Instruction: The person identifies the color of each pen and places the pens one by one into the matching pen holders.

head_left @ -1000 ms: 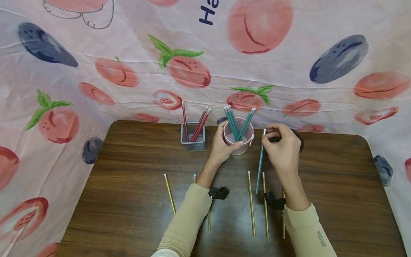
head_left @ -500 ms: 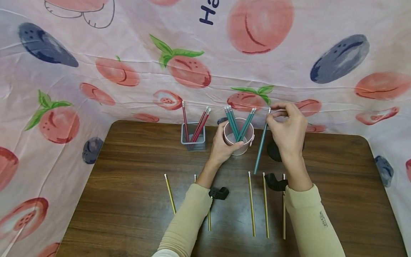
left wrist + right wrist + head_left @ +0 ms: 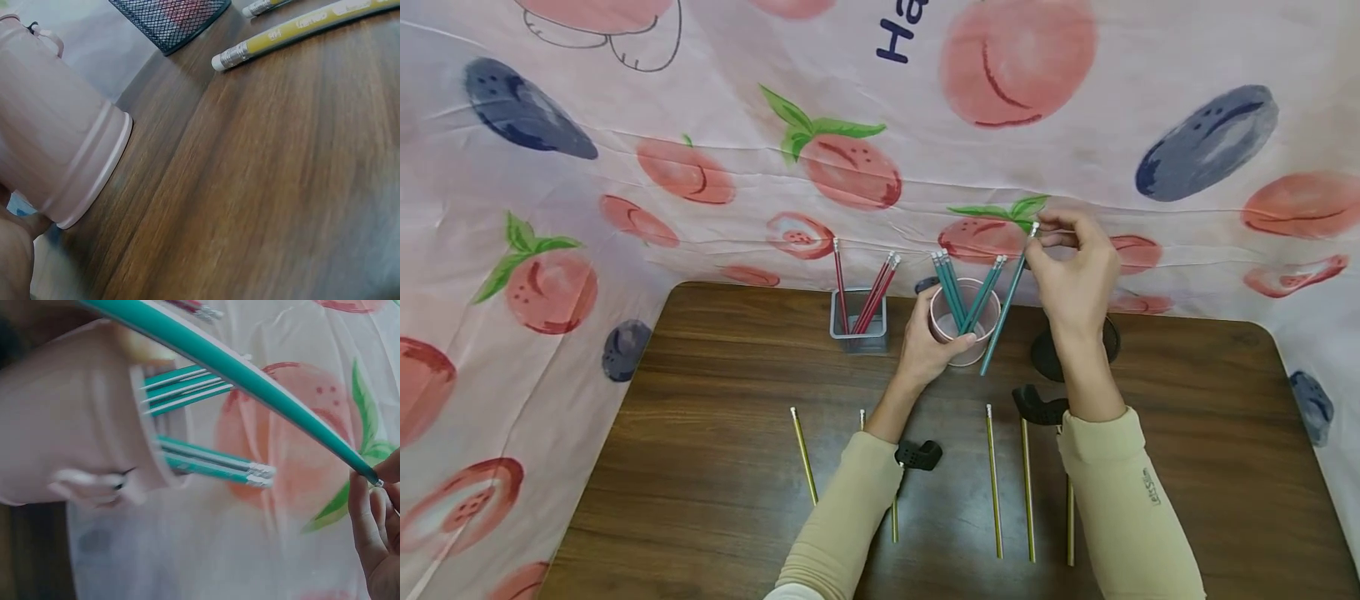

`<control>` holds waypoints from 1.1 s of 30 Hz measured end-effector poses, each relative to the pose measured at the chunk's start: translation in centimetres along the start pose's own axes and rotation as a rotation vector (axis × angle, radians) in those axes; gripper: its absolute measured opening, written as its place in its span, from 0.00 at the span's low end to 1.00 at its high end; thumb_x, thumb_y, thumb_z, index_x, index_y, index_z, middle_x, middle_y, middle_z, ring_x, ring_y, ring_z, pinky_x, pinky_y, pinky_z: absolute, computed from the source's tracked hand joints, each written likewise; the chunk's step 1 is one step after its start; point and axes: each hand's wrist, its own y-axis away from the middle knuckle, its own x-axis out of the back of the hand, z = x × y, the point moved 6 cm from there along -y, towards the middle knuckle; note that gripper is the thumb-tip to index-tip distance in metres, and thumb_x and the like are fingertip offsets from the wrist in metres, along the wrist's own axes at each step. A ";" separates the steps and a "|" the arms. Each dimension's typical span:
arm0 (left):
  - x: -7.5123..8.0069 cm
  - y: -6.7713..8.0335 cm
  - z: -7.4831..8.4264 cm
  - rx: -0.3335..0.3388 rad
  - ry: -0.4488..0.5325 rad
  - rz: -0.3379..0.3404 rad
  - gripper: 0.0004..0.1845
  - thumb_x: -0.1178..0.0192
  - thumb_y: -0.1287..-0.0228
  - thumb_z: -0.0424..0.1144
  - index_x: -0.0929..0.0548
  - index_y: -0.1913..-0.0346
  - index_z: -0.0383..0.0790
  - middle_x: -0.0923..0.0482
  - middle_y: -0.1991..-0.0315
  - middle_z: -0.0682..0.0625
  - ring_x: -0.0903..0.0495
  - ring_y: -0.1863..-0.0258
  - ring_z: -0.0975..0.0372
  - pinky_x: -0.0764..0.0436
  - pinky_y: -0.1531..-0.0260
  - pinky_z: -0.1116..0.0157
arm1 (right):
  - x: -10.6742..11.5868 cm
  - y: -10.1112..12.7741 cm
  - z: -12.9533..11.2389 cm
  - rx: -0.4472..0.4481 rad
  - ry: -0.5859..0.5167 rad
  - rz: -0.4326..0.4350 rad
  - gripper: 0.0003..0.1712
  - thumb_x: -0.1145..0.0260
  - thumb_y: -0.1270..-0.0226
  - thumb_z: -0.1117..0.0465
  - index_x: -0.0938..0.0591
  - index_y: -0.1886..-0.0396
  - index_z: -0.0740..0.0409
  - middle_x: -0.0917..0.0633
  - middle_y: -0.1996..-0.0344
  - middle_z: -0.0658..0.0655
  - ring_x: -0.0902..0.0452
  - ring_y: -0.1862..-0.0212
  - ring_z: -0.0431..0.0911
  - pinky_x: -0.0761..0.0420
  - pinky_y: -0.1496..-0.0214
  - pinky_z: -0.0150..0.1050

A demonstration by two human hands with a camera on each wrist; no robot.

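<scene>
My left hand (image 3: 927,346) holds the pink cup (image 3: 56,112) from its left side, with the thumb at the front of the rim. Several teal pencils (image 3: 206,464) lean inside that cup, eraser ends up. Between the fingertips of my right hand (image 3: 1075,279), one more teal pencil (image 3: 1009,300) is pinched near its eraser end. It hangs slanted, its lower end down at the cup's right side in the head view. The right wrist view shows this pencil crossing in front of the cup, outside its mouth.
Left of the cup stands a square see-through container (image 3: 859,337) with several red pencils (image 3: 874,296). A black mesh holder (image 3: 1047,354) is partly hidden behind my right wrist. Several yellow pencils (image 3: 994,492) lie on the wooden table (image 3: 700,467). A printed cloth (image 3: 910,167) hangs behind.
My right hand has lifted the teal pencil upward from the table, then brought its lower end left towards the cup. The left hand keeps its hold on the cup.
</scene>
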 end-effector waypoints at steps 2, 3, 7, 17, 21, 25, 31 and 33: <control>-0.2 0.1 -0.1 0.003 0.010 -0.008 0.42 0.29 0.53 0.30 0.36 0.33 0.25 0.28 0.42 0.28 0.27 0.44 0.38 0.27 0.46 0.37 | 0.0 -0.5 -0.4 -0.004 -0.032 0.013 0.12 0.32 0.45 0.70 0.11 0.60 0.59 0.12 0.65 0.53 0.20 0.69 0.36 0.24 0.58 0.30; -0.3 0.1 -0.1 0.002 0.008 -0.010 0.42 0.29 0.54 0.30 0.36 0.33 0.25 0.28 0.42 0.28 0.27 0.44 0.38 0.27 0.46 0.37 | 0.0 -0.7 -0.6 -0.007 -0.041 0.021 0.12 0.32 0.45 0.70 0.11 0.61 0.58 0.12 0.65 0.53 0.20 0.69 0.36 0.24 0.58 0.30; -0.5 0.1 0.0 -0.022 -0.004 -0.003 0.42 0.29 0.55 0.32 0.34 0.34 0.25 0.27 0.43 0.29 0.26 0.45 0.39 0.28 0.45 0.37 | 0.0 -1.6 -1.6 0.020 -0.039 0.053 0.11 0.32 0.44 0.68 0.10 0.61 0.57 0.14 0.67 0.52 0.20 0.67 0.37 0.26 0.56 0.30; -0.4 -0.2 -0.2 -0.022 0.009 -0.001 0.44 0.29 0.59 0.35 0.34 0.35 0.27 0.26 0.44 0.30 0.26 0.45 0.41 0.29 0.44 0.39 | 0.2 -2.4 -2.2 0.049 -0.051 0.110 0.09 0.32 0.44 0.68 0.10 0.63 0.59 0.15 0.68 0.53 0.18 0.66 0.44 0.25 0.55 0.32; -0.4 -0.1 -0.3 -0.023 0.016 -0.010 0.44 0.28 0.58 0.33 0.34 0.34 0.27 0.27 0.43 0.30 0.27 0.45 0.40 0.29 0.44 0.38 | 0.2 -2.4 -2.1 0.055 -0.056 0.126 0.09 0.32 0.44 0.69 0.11 0.64 0.60 0.15 0.68 0.55 0.18 0.66 0.45 0.25 0.55 0.33; -0.3 0.0 -0.3 -0.026 0.030 -0.013 0.43 0.27 0.56 0.30 0.35 0.34 0.26 0.28 0.42 0.29 0.27 0.44 0.40 0.29 0.44 0.37 | 0.1 -2.1 -2.1 0.070 -0.044 0.136 0.08 0.32 0.44 0.70 0.11 0.64 0.61 0.14 0.67 0.54 0.18 0.67 0.44 0.24 0.55 0.33; -0.1 0.1 -0.4 -0.020 0.016 -0.006 0.43 0.26 0.55 0.29 0.35 0.33 0.27 0.27 0.42 0.30 0.26 0.44 0.41 0.28 0.44 0.38 | -0.2 -1.6 -1.7 0.085 -0.027 0.143 0.08 0.31 0.44 0.69 0.12 0.64 0.61 0.14 0.67 0.54 0.18 0.68 0.41 0.24 0.55 0.32; -0.1 0.2 -0.4 -0.022 0.012 -0.006 0.43 0.27 0.55 0.29 0.35 0.33 0.27 0.27 0.42 0.30 0.26 0.44 0.41 0.28 0.44 0.38 | -0.2 -1.5 -1.5 0.091 -0.032 0.146 0.08 0.31 0.44 0.70 0.12 0.64 0.62 0.14 0.67 0.55 0.19 0.68 0.41 0.24 0.56 0.32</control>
